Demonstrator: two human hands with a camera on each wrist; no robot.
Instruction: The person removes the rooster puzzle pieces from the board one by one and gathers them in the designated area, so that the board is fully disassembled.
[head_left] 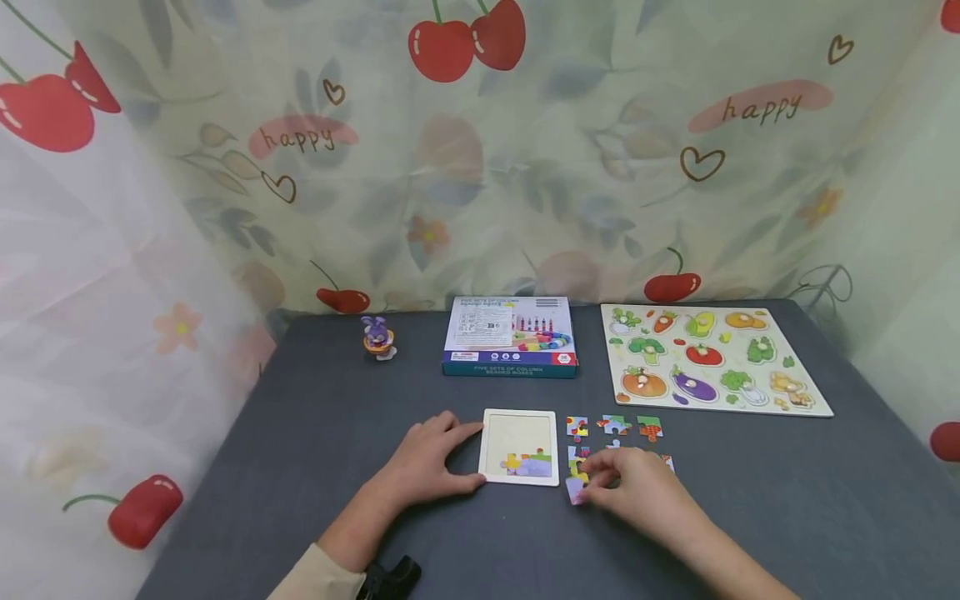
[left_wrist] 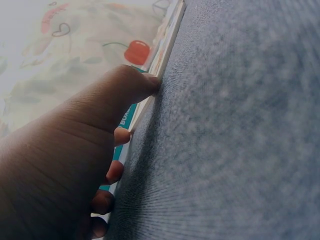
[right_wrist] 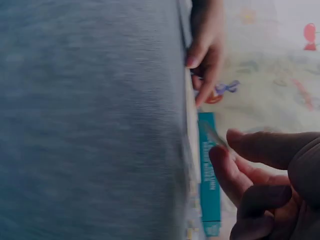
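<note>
My left hand (head_left: 431, 458) rests at the left side of a small square puzzle tray (head_left: 519, 481). Its thumb and forefinger reach out to touch the tray's near and far left corners. A few joined pieces (head_left: 534, 465) lie in the tray's lower right. Between thumb and forefinger, my right hand (head_left: 637, 487) pinches a purple puzzle piece (head_left: 575, 491), just right of the tray. In the right wrist view that piece (right_wrist: 216, 136) shows thin and edge-on. Loose puzzle pieces (head_left: 615, 424) lie in rows beyond the right hand, which partly hides some.
Behind the tray lies a boxed bead set (head_left: 510, 333). A white board with vegetable pictures (head_left: 703, 356) occupies the back right of the dark table (head_left: 300, 417). A small purple figurine (head_left: 377, 336) stands at the back left. Printed cloth (head_left: 510, 200) hangs behind the table.
</note>
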